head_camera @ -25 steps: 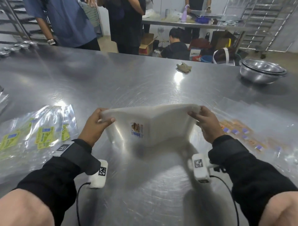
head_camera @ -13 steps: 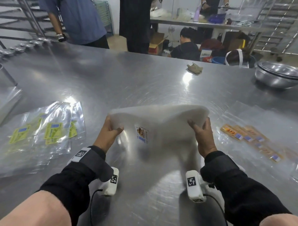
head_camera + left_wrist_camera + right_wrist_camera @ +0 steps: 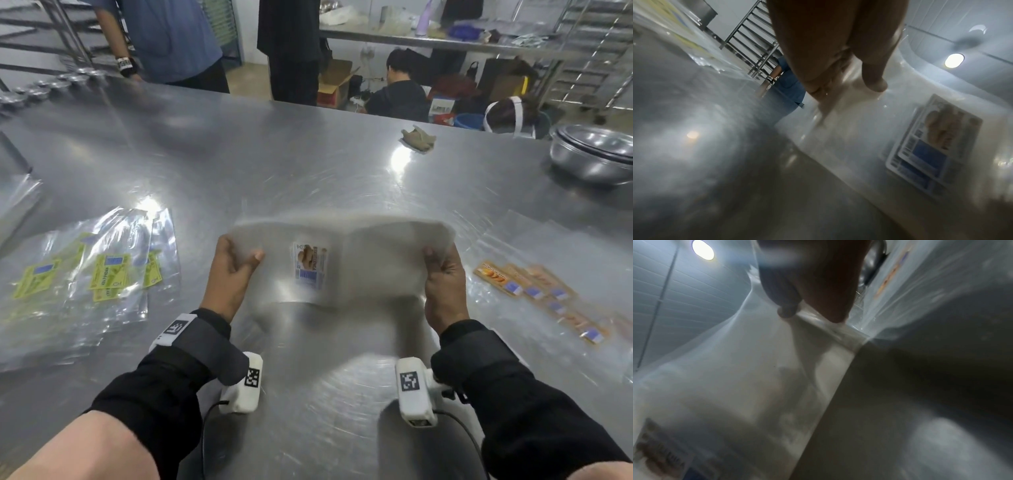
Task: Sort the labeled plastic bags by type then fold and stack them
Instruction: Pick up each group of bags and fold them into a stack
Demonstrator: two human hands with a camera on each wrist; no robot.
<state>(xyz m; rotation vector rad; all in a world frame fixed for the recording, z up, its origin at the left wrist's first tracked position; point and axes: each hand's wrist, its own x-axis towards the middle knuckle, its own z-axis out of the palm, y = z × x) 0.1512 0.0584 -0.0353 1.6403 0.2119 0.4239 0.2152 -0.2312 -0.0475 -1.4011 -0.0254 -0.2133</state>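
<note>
Holding a thick stack of clear bags (image 3: pixel 346 260) up off the worktop (image 3: pixel 308 164), near the middle of its near edge. Left hand (image 3: pixel 229 270) pinching the stack's left end, thumb on the near face and fingers curled behind. Right hand (image 3: pixel 443 277) grasping the right end the same way, thumb in front. Stack sagging a little between the two hands, its far edge blurred. Showing one printed label (image 3: pixel 310 265) on the near face, left of the stack's centre, with a brown food picture above a blue block. Same label (image 3: pixel 931 146) appearing large in the left wrist view, just beside the thumb.

Lying flat toward the left edge of the worktop: a loose, overlapping pile of clear bags with yellow-green labels (image 3: pixel 102 274). Lying toward the right edge: a fanned row of clear bags with orange labels (image 3: pixel 534 291), well apart from the held stack. Sitting at the far right corner: nested steel bowls (image 3: pixel 592 154). Resting near the far edge: a crumpled tan cloth (image 3: pixel 418 137). Standing beyond the far edge: a person in a blue shirt (image 3: pixel 178 37).
</note>
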